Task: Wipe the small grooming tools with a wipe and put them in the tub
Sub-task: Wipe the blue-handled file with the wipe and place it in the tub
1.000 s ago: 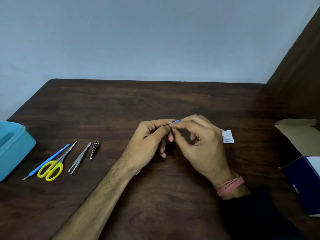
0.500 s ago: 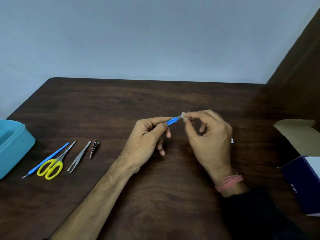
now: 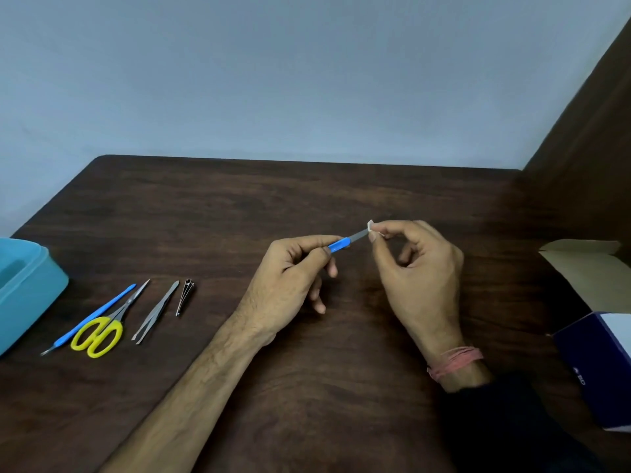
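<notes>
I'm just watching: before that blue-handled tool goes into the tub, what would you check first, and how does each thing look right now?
1. Tool held firmly: ok. The left hand grips the blue-handled tool by its handle.
2. Wipe on the blade: ok. The right hand pinches the small white wipe at the metal tip.
3. Blade wiped clean: cannot tell, too small to see.
4. Tub within reach: ok. The teal tub sits at the table's left edge, only partly in view.
5. Tub has room inside: cannot tell.
6. Other tools done: not ok. The scissors, tweezers, nail clipper and blue pusher lie on the table.
</notes>
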`<action>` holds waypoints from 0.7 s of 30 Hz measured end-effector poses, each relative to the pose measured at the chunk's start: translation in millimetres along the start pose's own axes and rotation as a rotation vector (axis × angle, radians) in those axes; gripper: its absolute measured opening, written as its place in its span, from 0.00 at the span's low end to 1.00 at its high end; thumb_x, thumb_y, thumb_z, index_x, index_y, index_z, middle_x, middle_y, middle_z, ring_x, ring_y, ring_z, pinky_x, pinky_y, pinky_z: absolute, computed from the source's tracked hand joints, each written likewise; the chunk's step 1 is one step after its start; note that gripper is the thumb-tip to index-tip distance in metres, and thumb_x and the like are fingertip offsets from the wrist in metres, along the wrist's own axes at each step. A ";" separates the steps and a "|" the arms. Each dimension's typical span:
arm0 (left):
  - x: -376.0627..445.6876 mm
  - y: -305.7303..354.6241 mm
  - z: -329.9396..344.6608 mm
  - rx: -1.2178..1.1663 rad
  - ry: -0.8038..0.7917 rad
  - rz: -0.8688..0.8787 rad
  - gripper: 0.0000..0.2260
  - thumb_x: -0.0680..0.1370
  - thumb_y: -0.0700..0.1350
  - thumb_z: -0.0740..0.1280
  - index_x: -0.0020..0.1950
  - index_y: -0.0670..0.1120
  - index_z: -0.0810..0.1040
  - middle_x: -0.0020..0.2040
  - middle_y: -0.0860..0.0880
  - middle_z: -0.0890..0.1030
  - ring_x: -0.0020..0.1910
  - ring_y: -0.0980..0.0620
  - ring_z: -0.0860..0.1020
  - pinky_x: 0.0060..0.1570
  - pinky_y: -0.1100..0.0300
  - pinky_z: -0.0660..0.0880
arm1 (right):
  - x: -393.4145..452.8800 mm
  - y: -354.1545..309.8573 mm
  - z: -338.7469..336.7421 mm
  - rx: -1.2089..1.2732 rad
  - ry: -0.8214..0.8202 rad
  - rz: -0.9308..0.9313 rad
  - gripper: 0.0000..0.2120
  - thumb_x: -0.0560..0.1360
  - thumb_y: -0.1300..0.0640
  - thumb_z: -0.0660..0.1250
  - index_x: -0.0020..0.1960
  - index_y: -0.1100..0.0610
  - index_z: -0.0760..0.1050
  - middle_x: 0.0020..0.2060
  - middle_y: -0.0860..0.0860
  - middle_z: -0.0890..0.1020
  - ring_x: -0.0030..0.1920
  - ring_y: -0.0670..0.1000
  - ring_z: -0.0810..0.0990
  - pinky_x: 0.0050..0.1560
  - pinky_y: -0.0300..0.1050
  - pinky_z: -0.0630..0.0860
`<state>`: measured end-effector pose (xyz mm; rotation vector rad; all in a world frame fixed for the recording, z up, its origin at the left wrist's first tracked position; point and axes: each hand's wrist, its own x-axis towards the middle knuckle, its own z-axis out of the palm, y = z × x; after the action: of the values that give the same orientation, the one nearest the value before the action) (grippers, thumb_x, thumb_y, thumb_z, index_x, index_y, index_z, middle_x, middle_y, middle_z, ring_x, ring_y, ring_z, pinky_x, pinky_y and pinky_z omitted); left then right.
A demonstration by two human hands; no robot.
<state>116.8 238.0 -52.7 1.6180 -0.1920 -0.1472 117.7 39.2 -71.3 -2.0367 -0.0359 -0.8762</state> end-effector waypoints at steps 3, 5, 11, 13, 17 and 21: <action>-0.4 0.2 -0.1 0.011 -0.002 0.003 0.15 0.89 0.38 0.63 0.66 0.48 0.88 0.38 0.51 0.81 0.29 0.52 0.70 0.27 0.58 0.78 | -0.4 1.7 -0.4 0.015 0.022 0.031 0.07 0.78 0.61 0.79 0.52 0.51 0.89 0.44 0.43 0.87 0.30 0.51 0.74 0.35 0.40 0.73; -0.8 0.6 0.0 0.011 -0.005 0.007 0.15 0.89 0.37 0.62 0.65 0.48 0.88 0.38 0.51 0.81 0.28 0.53 0.70 0.26 0.58 0.78 | -3.7 -0.2 0.7 0.004 0.015 0.030 0.07 0.77 0.60 0.80 0.53 0.51 0.90 0.43 0.43 0.87 0.30 0.51 0.76 0.35 0.39 0.73; -1.3 2.7 0.8 0.020 -0.014 0.002 0.15 0.89 0.38 0.62 0.64 0.51 0.87 0.39 0.51 0.81 0.28 0.54 0.71 0.27 0.57 0.79 | -3.1 -2.6 0.4 0.030 -0.018 0.067 0.06 0.78 0.60 0.80 0.52 0.50 0.89 0.43 0.42 0.88 0.31 0.50 0.78 0.34 0.34 0.71; -0.9 1.6 0.3 0.027 -0.015 0.001 0.15 0.89 0.38 0.62 0.66 0.49 0.87 0.39 0.51 0.81 0.28 0.54 0.71 0.27 0.57 0.79 | -1.9 -1.4 0.4 0.045 -0.008 0.074 0.05 0.78 0.59 0.80 0.52 0.50 0.89 0.43 0.42 0.87 0.31 0.50 0.78 0.34 0.37 0.72; -0.9 1.6 -0.1 0.004 -0.018 0.004 0.15 0.89 0.38 0.62 0.66 0.47 0.87 0.38 0.50 0.80 0.28 0.54 0.70 0.26 0.58 0.78 | -4.6 -6.7 0.6 0.062 -0.074 -0.005 0.03 0.79 0.58 0.80 0.51 0.51 0.89 0.42 0.43 0.86 0.32 0.51 0.77 0.35 0.40 0.73; -0.7 2.6 -1.4 -0.018 -0.051 0.010 0.15 0.89 0.38 0.62 0.66 0.47 0.88 0.39 0.48 0.80 0.29 0.53 0.70 0.27 0.58 0.78 | -9.0 -12.9 -0.7 0.035 -0.152 -0.119 0.04 0.79 0.60 0.80 0.52 0.53 0.89 0.42 0.44 0.84 0.33 0.50 0.76 0.38 0.36 0.69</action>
<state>116.3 239.4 -50.1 1.5965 -0.2373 -0.1825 106.2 49.1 -67.1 -2.0815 -0.2569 -0.7856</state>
